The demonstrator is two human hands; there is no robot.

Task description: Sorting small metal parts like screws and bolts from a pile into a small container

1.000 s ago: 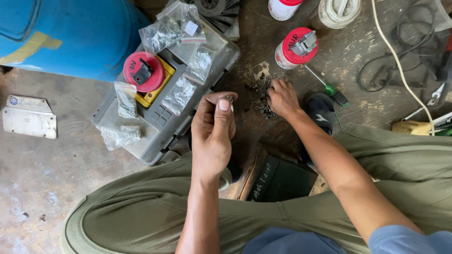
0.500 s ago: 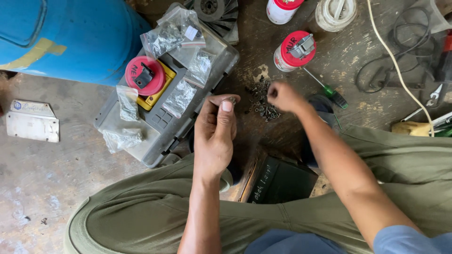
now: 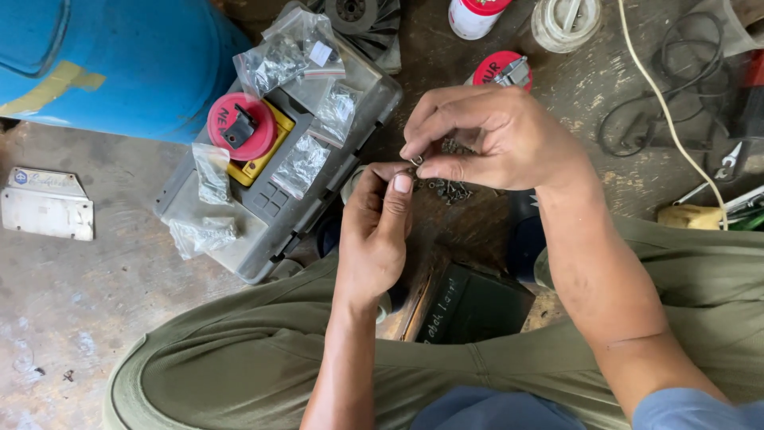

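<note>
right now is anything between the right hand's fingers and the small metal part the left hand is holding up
Nothing visible. The right hand pinches its fingers right at the small metal part by the left hand thumb tip, above the pile of small dark screws on the floor.

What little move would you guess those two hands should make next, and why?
Probably bring the small metal piece pinched in the right hand down to the left hand fingertips, since both hands already meet just above the pile of small dark hardware.
</note>
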